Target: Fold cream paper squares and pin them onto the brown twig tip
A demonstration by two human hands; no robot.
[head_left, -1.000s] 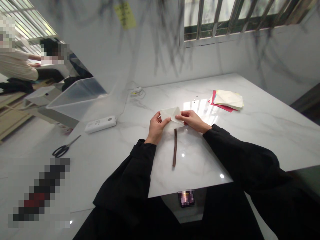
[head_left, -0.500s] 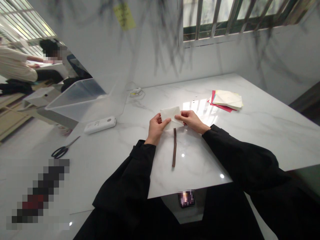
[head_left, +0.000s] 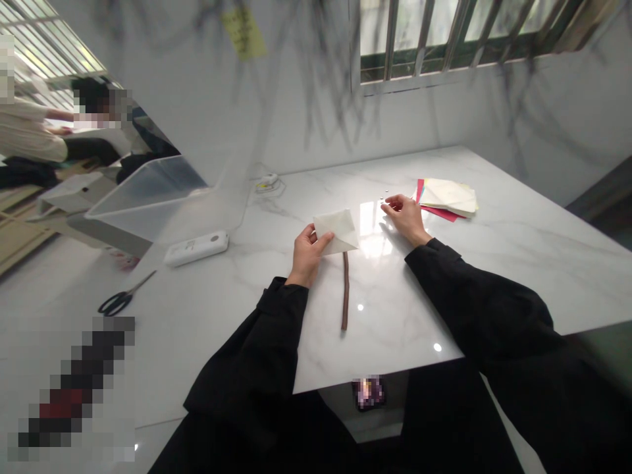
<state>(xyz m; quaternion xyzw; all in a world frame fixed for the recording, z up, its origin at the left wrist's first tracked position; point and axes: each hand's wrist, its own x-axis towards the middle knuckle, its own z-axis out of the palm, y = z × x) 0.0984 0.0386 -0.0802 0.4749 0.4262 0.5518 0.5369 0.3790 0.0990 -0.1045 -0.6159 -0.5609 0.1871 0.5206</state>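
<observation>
My left hand (head_left: 308, 253) pinches a folded cream paper (head_left: 340, 229), which looks like a small envelope, between thumb and fingers. Just below the paper, a thin brown stick (head_left: 345, 296) lies lengthwise on the white marbled table. My right hand (head_left: 405, 217) is off the paper, its thumb and bent fingers apart and nothing visible in them. Its fingertips reach tiny shiny bits (head_left: 382, 199) on the tabletop, too small to name. Beside that hand lies a stack of coloured paper sheets (head_left: 449, 197), cream on top and red underneath.
To the left are black-handled scissors (head_left: 118, 300), a white oblong device (head_left: 197, 248) and a clear plastic bin (head_left: 148, 197). A small white cabled item (head_left: 269, 180) lies near the wall. A yellow note (head_left: 244, 33) hangs on the wall. People sit at the far left.
My right hand has let go of the cream paper and moved right and away from me, toward the tiny bits. My left hand still holds the paper in nearly the same place.
</observation>
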